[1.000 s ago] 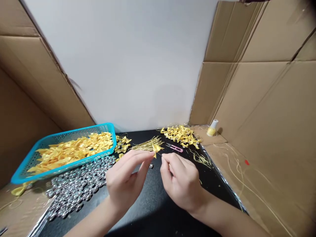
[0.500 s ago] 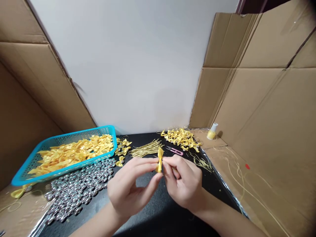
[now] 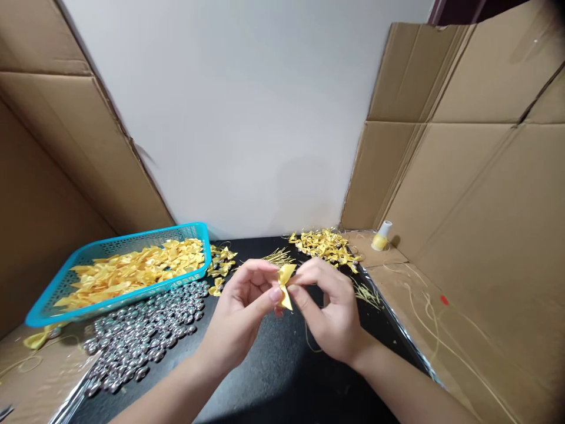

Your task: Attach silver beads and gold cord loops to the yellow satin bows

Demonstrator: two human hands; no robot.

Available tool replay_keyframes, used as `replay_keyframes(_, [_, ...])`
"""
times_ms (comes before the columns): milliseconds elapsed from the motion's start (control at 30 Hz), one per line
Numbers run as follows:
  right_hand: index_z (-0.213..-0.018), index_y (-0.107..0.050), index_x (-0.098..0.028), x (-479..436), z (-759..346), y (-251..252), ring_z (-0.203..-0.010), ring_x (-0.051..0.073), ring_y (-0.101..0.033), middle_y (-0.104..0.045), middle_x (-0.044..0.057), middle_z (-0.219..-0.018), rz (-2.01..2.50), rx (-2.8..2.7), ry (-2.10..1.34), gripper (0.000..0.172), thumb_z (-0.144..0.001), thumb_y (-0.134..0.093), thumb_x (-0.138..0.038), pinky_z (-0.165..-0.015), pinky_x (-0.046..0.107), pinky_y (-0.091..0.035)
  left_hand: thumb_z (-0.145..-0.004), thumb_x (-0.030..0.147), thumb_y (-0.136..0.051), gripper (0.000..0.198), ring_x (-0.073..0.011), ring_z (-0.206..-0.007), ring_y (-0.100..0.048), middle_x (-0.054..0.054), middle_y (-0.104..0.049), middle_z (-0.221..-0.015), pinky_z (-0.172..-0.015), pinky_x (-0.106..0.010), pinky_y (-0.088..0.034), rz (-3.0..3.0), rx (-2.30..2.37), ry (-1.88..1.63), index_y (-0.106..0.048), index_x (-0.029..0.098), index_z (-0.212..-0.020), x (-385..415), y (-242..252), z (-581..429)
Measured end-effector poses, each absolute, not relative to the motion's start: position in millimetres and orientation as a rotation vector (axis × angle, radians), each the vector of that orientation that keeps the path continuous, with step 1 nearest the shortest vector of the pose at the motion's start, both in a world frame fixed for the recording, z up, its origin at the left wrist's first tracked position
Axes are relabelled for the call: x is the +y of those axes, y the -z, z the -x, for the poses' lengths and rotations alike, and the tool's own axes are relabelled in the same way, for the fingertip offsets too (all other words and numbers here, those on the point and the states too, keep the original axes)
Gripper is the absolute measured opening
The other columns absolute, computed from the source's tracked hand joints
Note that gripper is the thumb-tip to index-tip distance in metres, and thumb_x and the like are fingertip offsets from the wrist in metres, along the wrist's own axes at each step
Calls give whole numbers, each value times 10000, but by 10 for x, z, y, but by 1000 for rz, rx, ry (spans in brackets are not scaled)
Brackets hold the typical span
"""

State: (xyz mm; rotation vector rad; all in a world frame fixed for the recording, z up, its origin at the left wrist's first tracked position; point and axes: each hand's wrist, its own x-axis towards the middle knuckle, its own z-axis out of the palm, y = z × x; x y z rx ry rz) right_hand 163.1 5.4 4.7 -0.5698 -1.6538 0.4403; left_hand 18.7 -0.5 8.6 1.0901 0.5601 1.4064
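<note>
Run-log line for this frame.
left hand: pinching yellow bow; right hand: at bow's edge, grip unclear; nearby: silver beads, blue basket

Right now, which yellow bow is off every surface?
The bow pinched in the left hand, with the right hand's fingertips beside it. The other yellow pieces lie in the blue basket, on the black tabletop or on cardboard.

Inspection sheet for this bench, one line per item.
Surface: black tabletop, partly shadowed.
Job's things: yellow bow between the hands; blue basket of yellow pieces; silver beads spread alongside; bow pile at back; gold stems, partly hidden.
Clutter: thread scraps, right side.
Hands: left hand pinches the bow; right hand at its middle, grip unclear.
Cables: nothing seen.
Surroundings: cardboard panels both sides; pale wall behind.
</note>
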Motion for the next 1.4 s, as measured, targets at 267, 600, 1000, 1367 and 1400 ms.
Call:
replay_keyframes(267, [-786,-648,-193,205,-1674,-22,-720,121,-571,-611,-5,-748,578,-1641,-684,87,-853,-614,-148,-677,282,-469,-689,243,-812,143,-78,-591,-595,23,-650,-719,-490,-140,-513,-1063,614,-1479,-738,241,-810,54,-62,-149])
replay_keyframes(600, [-773,-625,-190,330,-1740,16,-716,127,-554,-594,2,-750,512,-1645,-708,98,-865,-594,-194,-667,286,-467,-612,231,-857,187,-82,-564,-588,-6,-680,-685,-478,-152,-487,-1019,673,-1513,-772,218,-779,101,-72,-140])
replay_keyframes(1000, [-765,-613,-185,182,-1743,-65,-600,116,-512,-563,-18,-640,611,-1730,-439,109,-839,-561,-124,-579,266,-427,-539,174,-891,283,-48,-602,-581,-28,-729,-809,-537,-105,-488,-634,549,-1239,-781,186,-800,137,-66,-116])
replay_keyframes(1367, [-745,-540,-187,110,-1698,-60,-495,62,-364,-377,-78,-575,638,-1748,-381,129,-820,-532,-82,-492,208,-326,-590,132,-856,387,-6,-552,-483,-10,-690,-863,-446,-52,-429,-489,344,-1158,-755,167,-962,56,-73,-173])
replay_keyframes(1400, [-746,-539,-186,109,-1697,-59,-496,60,-361,-374,-79,-577,634,-1752,-379,130,-818,-534,-78,-493,206,-324,-590,131,-856,391,-5,-553,-486,-9,-689,-861,-445,-50,-428,-487,338,-1157,-754,164,-966,54,-70,-174])
